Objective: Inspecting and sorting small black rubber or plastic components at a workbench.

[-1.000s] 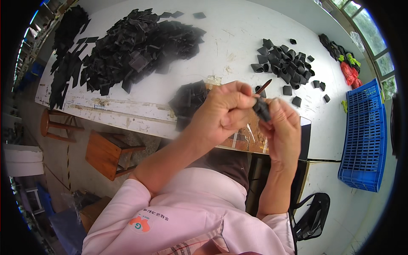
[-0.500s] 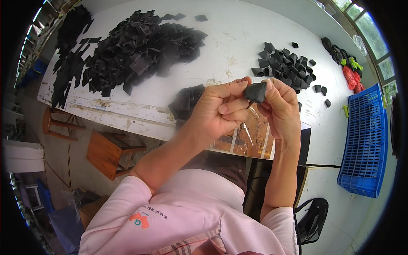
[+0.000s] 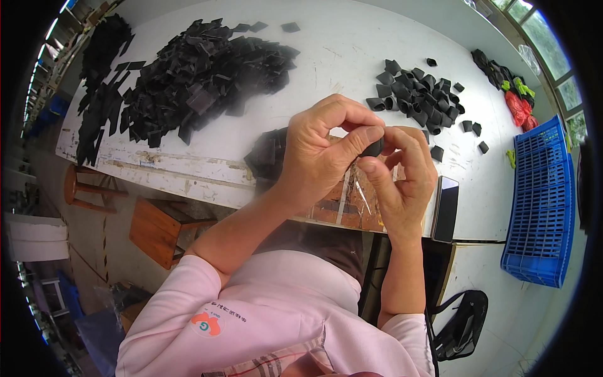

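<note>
A small black fabric piece (image 3: 373,149) is pinched between my two hands above the near edge of the table, and most of it is hidden by fingers. My left hand (image 3: 323,147) closes on it with the thumb across its top. My right hand (image 3: 405,176) holds its other side between thumb and curled fingers. Below my left wrist lies a small stack of black pieces (image 3: 264,157). Farther right sits a pile of similar pieces bent into short tubes (image 3: 421,94). A large heap of flat black pieces (image 3: 201,81) covers the table's left part.
Brown board with clear tape (image 3: 330,207) lies at the table's near edge. A dark phone (image 3: 445,210) is right of my right hand. A blue plastic crate (image 3: 540,207) stands at the far right. Wooden stools (image 3: 154,232) are at the left, and a black bag (image 3: 461,327) lies lower right.
Both hands have turned inward and drawn closer round the fabric piece, which now shows less. My right hand has shifted slightly left and down, uncovering the phone and a loose tube piece.
</note>
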Available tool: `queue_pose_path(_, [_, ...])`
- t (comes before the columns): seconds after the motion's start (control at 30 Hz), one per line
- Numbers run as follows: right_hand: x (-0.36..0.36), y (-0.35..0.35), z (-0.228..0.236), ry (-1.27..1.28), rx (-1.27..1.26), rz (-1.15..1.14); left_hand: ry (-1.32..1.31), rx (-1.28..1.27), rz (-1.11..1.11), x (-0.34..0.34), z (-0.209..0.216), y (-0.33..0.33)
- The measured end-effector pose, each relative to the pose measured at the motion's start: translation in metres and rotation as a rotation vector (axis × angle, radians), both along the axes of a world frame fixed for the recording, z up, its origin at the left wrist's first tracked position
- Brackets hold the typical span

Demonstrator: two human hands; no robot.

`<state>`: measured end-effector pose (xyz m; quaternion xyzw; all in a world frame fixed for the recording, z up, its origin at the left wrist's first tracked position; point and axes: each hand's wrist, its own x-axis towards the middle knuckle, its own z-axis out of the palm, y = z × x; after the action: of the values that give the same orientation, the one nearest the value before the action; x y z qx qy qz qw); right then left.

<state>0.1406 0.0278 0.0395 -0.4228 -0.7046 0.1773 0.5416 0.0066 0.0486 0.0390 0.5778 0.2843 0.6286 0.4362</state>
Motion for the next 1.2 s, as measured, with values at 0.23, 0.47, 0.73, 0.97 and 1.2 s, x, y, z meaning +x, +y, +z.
queue_pose_path(0.23, [-0.008,0.006,0.007,-0.142,0.158,-0.147,-0.429,-0.348,0.054,0.004,0.004,-0.006])
queue_pose_path(0.47, [-0.011,0.009,-0.009,-0.017,0.142,-0.125,-0.359,-0.318,0.074,0.005,-0.008,-0.012])
queue_pose_path(0.73, [0.003,0.013,0.001,-0.043,-0.011,-0.023,-0.539,-0.393,-0.073,-0.001,-0.01,-0.014])
queue_pose_path(0.97, [-0.003,0.013,-0.008,-0.029,0.044,-0.062,-0.307,-0.269,-0.033,-0.001,-0.014,-0.013])
queue_pose_path(1.2, [-0.001,0.003,-0.024,-0.168,0.025,-0.215,0.219,-0.195,0.109,-0.008,-0.025,-0.008])
